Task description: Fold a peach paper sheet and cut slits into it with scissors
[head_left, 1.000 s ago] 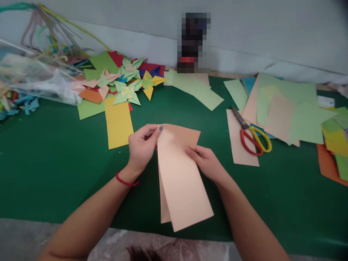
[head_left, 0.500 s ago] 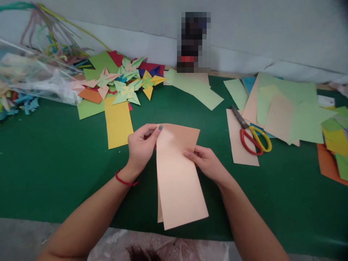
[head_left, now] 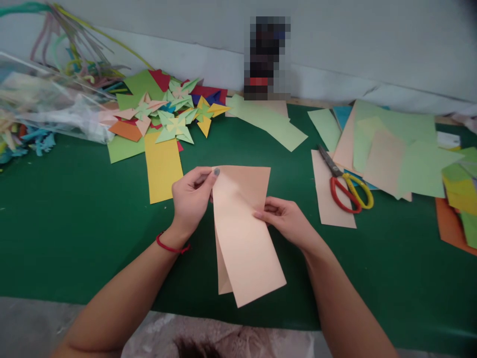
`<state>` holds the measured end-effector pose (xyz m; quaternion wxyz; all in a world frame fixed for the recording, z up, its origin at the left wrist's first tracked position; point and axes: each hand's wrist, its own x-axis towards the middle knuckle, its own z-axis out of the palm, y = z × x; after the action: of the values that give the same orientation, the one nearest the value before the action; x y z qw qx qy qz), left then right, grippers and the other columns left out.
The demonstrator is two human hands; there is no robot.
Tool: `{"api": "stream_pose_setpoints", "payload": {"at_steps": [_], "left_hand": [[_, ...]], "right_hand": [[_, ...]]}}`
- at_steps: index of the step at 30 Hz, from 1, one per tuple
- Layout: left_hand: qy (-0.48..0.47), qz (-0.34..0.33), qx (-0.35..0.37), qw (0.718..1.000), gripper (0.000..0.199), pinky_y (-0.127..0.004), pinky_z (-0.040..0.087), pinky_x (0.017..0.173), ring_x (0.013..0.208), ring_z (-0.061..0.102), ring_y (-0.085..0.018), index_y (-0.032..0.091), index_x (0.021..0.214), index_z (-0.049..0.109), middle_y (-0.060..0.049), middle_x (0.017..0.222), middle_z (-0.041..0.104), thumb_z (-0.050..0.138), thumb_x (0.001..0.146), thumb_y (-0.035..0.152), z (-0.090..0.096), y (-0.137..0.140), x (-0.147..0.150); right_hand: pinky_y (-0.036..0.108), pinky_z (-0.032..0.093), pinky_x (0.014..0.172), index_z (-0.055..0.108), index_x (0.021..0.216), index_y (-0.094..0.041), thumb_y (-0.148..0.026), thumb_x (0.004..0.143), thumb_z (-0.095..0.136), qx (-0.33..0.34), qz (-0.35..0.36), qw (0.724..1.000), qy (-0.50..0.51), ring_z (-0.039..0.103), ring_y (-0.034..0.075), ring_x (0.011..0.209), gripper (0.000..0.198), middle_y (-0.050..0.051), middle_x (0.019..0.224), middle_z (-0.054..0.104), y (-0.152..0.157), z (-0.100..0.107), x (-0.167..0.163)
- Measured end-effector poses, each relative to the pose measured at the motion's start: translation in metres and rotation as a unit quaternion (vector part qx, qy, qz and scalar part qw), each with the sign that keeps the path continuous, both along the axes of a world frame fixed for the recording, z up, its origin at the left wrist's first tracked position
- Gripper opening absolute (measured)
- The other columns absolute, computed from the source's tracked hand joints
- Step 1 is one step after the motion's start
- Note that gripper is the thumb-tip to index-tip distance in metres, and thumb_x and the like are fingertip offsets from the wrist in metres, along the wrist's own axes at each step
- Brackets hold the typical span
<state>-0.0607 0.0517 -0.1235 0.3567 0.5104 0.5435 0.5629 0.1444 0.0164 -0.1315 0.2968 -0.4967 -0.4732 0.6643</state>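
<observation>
A folded sheet of peach paper [head_left: 246, 238] is held up over the green table, its two layers spread apart at the lower left. My left hand [head_left: 194, 196] pinches its top left corner between thumb and fingers; a red cord circles that wrist. On the right edge, about a third of the way down, my right hand [head_left: 283, 219] grips the paper with the thumb in front and fingers partly hidden behind. Scissors [head_left: 346, 186] with one red and one yellow handle lie to the right on a peach paper strip [head_left: 328, 199]. A yellow paper strip [head_left: 163, 169] lies beyond my left hand.
Folded paper stars [head_left: 177, 124] are heaped on coloured sheets at the back left, beside a clear plastic bag [head_left: 55, 104]. Loose green sheets [head_left: 421, 166] and peach ones overlap at the right. A blurred-out object [head_left: 266, 59] stands against the wall.
The front layer's lower end has swung right and up, so the gap to the back layer is wider. My left hand has shifted slightly left and up with the paper.
</observation>
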Motion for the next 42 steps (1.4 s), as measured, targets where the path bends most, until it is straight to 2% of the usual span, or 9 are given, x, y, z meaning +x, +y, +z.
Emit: {"api": "stream_pose_setpoints", "payload": {"at_steps": [13, 23, 28, 32, 36, 39, 42], "left_hand": [[-0.016, -0.002, -0.008, 1.0, 0.013, -0.017, 0.034, 0.035, 0.04, 0.045, -0.006, 0.019, 0.071, 0.066, 0.004, 0.048, 0.053, 0.066, 0.076, 0.031, -0.003, 0.0, 0.0], [-0.026, 0.021, 0.0, 0.999, 0.015, -0.02, 0.034, 0.038, 0.041, 0.044, -0.007, 0.019, 0.07, 0.065, 0.005, 0.048, 0.05, 0.066, 0.076, 0.034, -0.003, 0.002, -0.003], [-0.026, 0.025, -0.003, 0.999, 0.016, -0.02, 0.034, 0.038, 0.041, 0.044, -0.007, 0.019, 0.071, 0.065, 0.005, 0.048, 0.05, 0.066, 0.075, 0.034, -0.003, 0.002, -0.003], [-0.027, 0.036, 0.012, 0.999, 0.015, -0.02, 0.036, 0.039, 0.041, 0.045, -0.007, 0.019, 0.071, 0.065, 0.005, 0.049, 0.051, 0.065, 0.076, 0.033, -0.002, 0.002, -0.003], [-0.029, 0.071, 0.048, 0.996, 0.012, -0.02, 0.034, 0.04, 0.043, 0.042, -0.006, 0.019, 0.071, 0.065, 0.005, 0.05, 0.05, 0.065, 0.076, 0.03, 0.0, 0.002, -0.002], [-0.024, 0.077, 0.06, 0.995, 0.012, -0.021, 0.034, 0.043, 0.046, 0.043, -0.006, 0.019, 0.071, 0.065, 0.005, 0.052, 0.051, 0.065, 0.077, 0.03, 0.0, 0.002, -0.002], [-0.017, 0.087, 0.073, 0.993, 0.013, -0.021, 0.036, 0.047, 0.051, 0.045, -0.007, 0.019, 0.072, 0.066, 0.003, 0.056, 0.052, 0.065, 0.077, 0.03, -0.001, 0.002, -0.001]], "right_hand": [[0.036, 0.053, 0.079, 0.066, 0.096, -0.019, -0.033, 0.074, 0.068, 0.007, 0.0, 1.0, 0.002, 0.065, 0.02, 0.087, 0.026, 0.006, 0.097, 0.069, 0.0, 0.0, -0.001], [0.038, 0.048, 0.085, 0.066, 0.1, -0.021, -0.032, 0.072, 0.069, 0.009, 0.019, 1.0, -0.007, 0.063, 0.021, 0.091, 0.03, 0.006, 0.098, 0.068, 0.0, 0.002, -0.001], [0.031, 0.047, 0.074, 0.063, 0.085, -0.019, -0.038, 0.077, 0.064, 0.01, 0.022, 0.999, -0.034, 0.061, 0.017, 0.082, 0.02, 0.004, 0.087, 0.065, 0.0, 0.002, -0.001], [0.023, 0.042, 0.059, 0.052, 0.079, -0.02, -0.039, 0.082, 0.059, 0.008, -0.017, 0.999, 0.03, 0.055, 0.011, 0.065, 0.02, -0.002, 0.072, 0.058, -0.002, -0.001, -0.008], [0.023, 0.04, 0.055, 0.046, 0.079, -0.021, -0.04, 0.084, 0.056, -0.009, -0.044, 0.995, 0.085, 0.054, 0.011, 0.06, 0.022, -0.002, 0.069, 0.058, -0.006, -0.003, -0.015], [0.022, 0.036, 0.05, 0.047, 0.079, -0.022, -0.041, 0.084, 0.056, 0.005, -0.061, 0.996, 0.06, 0.051, 0.01, 0.054, 0.022, -0.003, 0.063, 0.057, -0.007, -0.004, -0.017], [0.021, 0.029, 0.044, 0.047, 0.074, -0.021, -0.042, 0.082, 0.058, 0.035, -0.083, 0.996, 0.0, 0.041, 0.008, 0.045, 0.025, -0.007, 0.051, 0.047, -0.007, -0.005, -0.016]]}}
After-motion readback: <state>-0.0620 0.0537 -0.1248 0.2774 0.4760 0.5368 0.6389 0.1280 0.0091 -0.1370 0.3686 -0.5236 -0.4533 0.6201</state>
